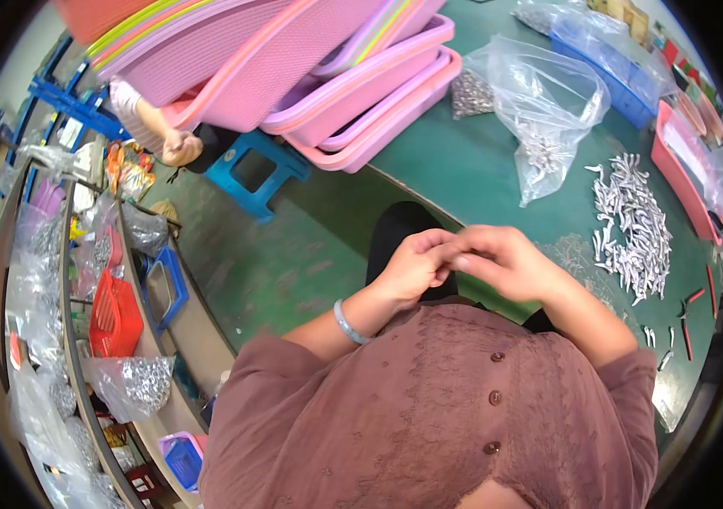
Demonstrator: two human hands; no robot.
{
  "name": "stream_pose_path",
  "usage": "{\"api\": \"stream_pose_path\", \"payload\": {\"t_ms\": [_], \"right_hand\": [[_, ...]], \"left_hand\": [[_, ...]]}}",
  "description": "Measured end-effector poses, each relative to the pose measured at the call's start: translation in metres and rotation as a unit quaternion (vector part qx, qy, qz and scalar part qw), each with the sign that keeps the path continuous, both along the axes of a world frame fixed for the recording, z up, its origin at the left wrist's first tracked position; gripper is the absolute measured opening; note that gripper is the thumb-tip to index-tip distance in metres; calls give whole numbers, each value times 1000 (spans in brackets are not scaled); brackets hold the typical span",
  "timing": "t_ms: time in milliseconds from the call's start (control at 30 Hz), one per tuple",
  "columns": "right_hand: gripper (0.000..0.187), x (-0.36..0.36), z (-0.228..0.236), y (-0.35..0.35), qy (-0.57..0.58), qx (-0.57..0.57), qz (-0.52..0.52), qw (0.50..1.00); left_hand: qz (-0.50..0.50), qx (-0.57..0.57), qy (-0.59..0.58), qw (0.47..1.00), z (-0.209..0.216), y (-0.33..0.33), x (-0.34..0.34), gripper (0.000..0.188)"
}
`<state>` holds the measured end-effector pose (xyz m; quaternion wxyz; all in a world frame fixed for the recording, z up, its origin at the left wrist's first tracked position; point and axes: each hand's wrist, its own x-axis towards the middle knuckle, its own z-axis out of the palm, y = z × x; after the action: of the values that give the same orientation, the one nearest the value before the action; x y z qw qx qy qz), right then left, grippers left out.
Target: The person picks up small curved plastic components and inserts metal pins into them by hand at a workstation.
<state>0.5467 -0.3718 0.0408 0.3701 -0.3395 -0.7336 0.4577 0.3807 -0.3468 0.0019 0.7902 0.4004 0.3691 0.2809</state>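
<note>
My left hand [415, 267] and my right hand [504, 261] meet in front of my body, beside the table's near edge. The fingers of both are bent and pressed together at the tips. Whatever they pinch, if anything, is hidden between them. To the right, on the green table [463, 170], lies a heap of small silvery metal pieces [633, 225]. A scatter of fine thin wire pieces [578, 263] is nearer my right forearm. Red-handled pliers [689, 322] rest at the right edge, close to a few loose metal pieces [650, 337].
Stacked pink and purple plastic baskets [361, 110] overhang the table's left corner. Clear bags of metal parts [540, 110], a blue bin [608, 68] and a pink tray [684, 174] stand farther back. A blue stool [260, 170], another person's hand [182, 148] and shelves with a red basket [115, 318] are left.
</note>
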Motion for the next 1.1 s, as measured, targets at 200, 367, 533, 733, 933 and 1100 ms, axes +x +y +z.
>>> {"api": "stream_pose_path", "payload": {"t_ms": [200,367,533,733,933,1100], "right_hand": [[38,-155,-12,92,253,-355,89,896],[63,-281,-3,175,375,-481,88,788],[73,-354,11,222,430,-492,34,757],[73,-392,2,254,498,-446,99,737],[40,-379,0,257,547,-453,173,682],[28,-373,-19,258,550,-451,117,693]], "left_hand": [[228,-29,-43,972,-15,-11,-115,16],[310,-30,-41,949,-18,-39,-181,17],[359,-50,-61,930,-22,-52,-219,16],[365,-50,-73,927,-23,-44,-227,16],[371,-54,-83,923,-30,-46,-233,16],[377,-63,-73,921,-36,-48,-238,16]]}}
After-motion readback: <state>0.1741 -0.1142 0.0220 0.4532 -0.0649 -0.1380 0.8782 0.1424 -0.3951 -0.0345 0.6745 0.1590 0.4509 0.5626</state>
